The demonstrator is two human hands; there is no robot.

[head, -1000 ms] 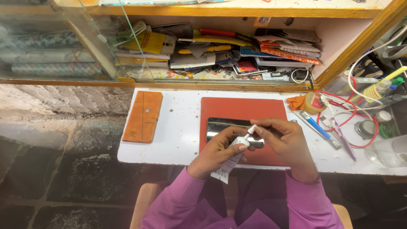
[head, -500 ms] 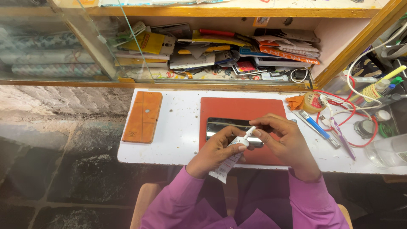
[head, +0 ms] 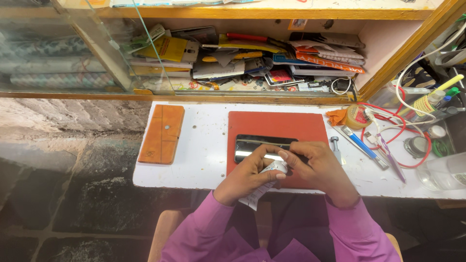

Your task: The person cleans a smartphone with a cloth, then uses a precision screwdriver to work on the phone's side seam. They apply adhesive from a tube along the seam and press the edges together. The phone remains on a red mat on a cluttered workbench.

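Both hands are barely shifting since earlier: left hand (head: 247,177) is pinching a crumpled white wipe (head: 266,180), right hand (head: 318,167) is closing over it, hiding the glossy black phone (head: 259,144)'s 3 o'clock end on the red mat (head: 276,125), mid-worktop (head: 204,145).

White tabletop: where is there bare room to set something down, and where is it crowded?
Bare strip between the orange wallet case and the red mat; also the tabletop edge below the case. Crowded right of the mat: blue-handled tool, tape roll, red cables.

white worktop (head: 204,165) below a wooden shelf (head: 272,12), glass pane (head: 63,43) left, dark stone floor (head: 73,204).
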